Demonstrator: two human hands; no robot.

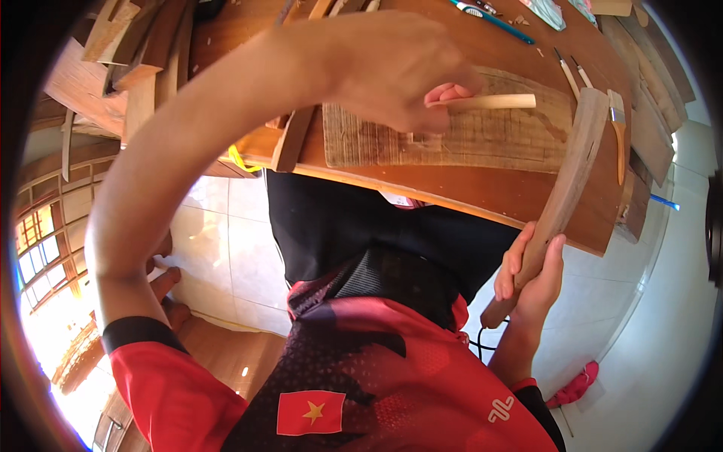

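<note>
My left hand (410, 71) reaches over the work table from the left, its fingers closed round a pale wooden tool handle (504, 101). The handle sticks out to the right; the tool's other end is hidden behind the hand. Beneath the hand lies a flat brown wooden board (497, 143) with a curved far edge and a small square cut near the fingers. My right hand (533, 271), at the table's near right corner, is wrapped round a long, thick wooden stick (576, 166). The stick tilts up and away, its upper end beside the board's right end.
On the table's right lie a flat brush (617, 135) and two thin pale-handled carving tools (568, 77). A teal toothbrush-like tool (497, 22) is at the back. Wood pieces (143, 60) are stacked at left, more boards (640, 90) at right. A dark strip (292, 139) stands beside the board.
</note>
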